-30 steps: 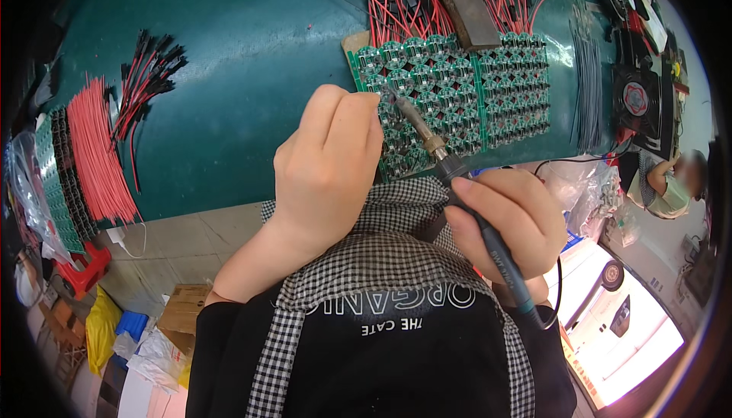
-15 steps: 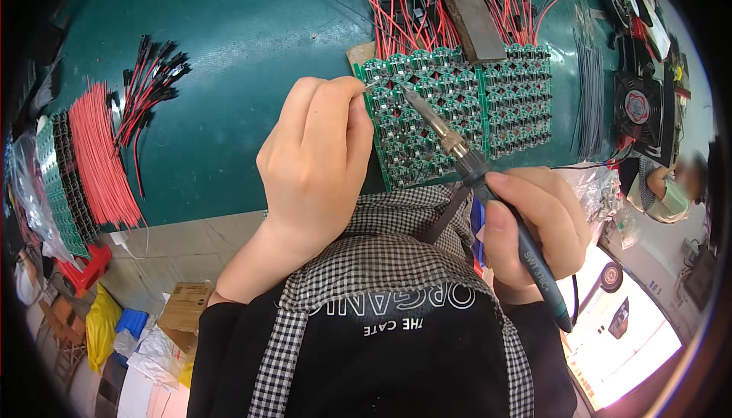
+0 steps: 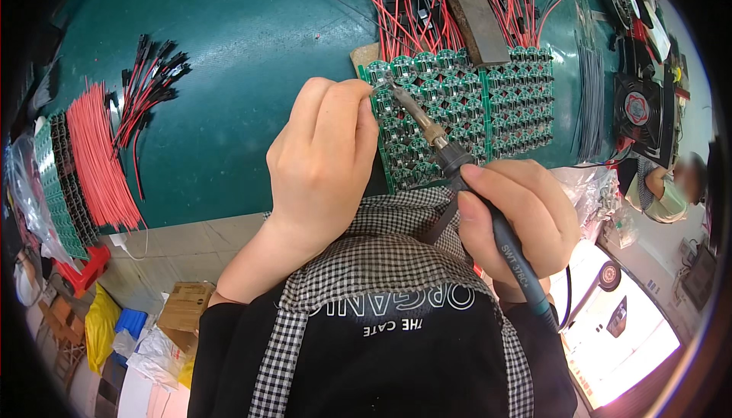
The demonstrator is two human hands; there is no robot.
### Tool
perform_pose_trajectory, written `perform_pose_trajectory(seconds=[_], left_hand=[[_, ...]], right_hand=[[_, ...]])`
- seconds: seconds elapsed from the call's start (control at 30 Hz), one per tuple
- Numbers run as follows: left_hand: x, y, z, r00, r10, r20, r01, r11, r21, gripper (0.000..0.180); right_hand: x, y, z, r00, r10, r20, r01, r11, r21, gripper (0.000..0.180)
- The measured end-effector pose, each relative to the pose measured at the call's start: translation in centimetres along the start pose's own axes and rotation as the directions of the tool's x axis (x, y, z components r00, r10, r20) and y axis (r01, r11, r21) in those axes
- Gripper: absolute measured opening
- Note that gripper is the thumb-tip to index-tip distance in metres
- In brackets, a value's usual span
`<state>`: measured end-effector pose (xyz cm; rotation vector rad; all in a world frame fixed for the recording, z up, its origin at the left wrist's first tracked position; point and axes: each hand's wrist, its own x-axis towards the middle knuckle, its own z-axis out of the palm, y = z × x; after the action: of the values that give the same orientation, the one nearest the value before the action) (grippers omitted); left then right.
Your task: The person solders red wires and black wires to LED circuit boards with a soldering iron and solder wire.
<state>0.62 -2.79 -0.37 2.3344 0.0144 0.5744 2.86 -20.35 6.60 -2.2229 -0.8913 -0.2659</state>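
Red wires [image 3: 103, 159] are lying on the table [image 3: 221, 136] at 9 o'clock from the left hand [image 3: 320, 162]. That hand's bare fingertips are sitting just beside the tip of the soldering iron [image 3: 454, 157], at about 8 o'clock from it; a small slip of the iron could be risking a burn. At 2 o'clock from the left hand, green circuit boards [image 3: 461, 113] are lying close-packed, and a stray tip could be scorching a neighbouring part. The left hand is forming a nearly closed curl at the boards' left edge; whether it is pinching anything thin, I cannot tell. Between 4 and 5 o'clock from the tip, the right hand [image 3: 526, 216] is gripping the iron's handle, fingers wrapping closely around it.
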Motion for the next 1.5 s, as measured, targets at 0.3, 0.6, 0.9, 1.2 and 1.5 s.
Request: perform_pose_trajectory(seconds=[0.3,0.6,0.9,1.2,1.5], left_hand=[[-0.3,0.0,0.3,1.0,-0.018,0.022,0.019,0.999,-0.051,0.018],[0.2,0.4,-0.5,0.997,-0.077,0.022,0.078,0.997,-0.014,0.016],[0.0,0.1,-0.8,0.999,-0.035,-0.012,0.035,0.999,0.005,0.014],[0.2,0.4,-0.4,0.999,-0.027,-0.036,0.025,0.999,-0.047,0.016],[0.4,0.3,0.0,1.0,0.017,-0.009,-0.018,1.0,-0.014,0.019]], right_hand=[[-0.2,-0.3,0.4,0.981,-0.19,0.045,0.195,0.97,-0.143,0.023],[0.3,-0.1,-0.5,0.999,0.017,0.029,-0.018,1.0,0.019,0.024],[0.0,-0.1,-0.2,0.949,-0.262,0.178,0.295,0.934,-0.2,0.026],[0.5,-0.6,-2.1,0.998,-0.004,0.07,0.004,1.0,0.004,0.028],[0.2,0.2,-1.3,0.997,0.057,0.046,-0.06,0.996,0.059,0.025]])
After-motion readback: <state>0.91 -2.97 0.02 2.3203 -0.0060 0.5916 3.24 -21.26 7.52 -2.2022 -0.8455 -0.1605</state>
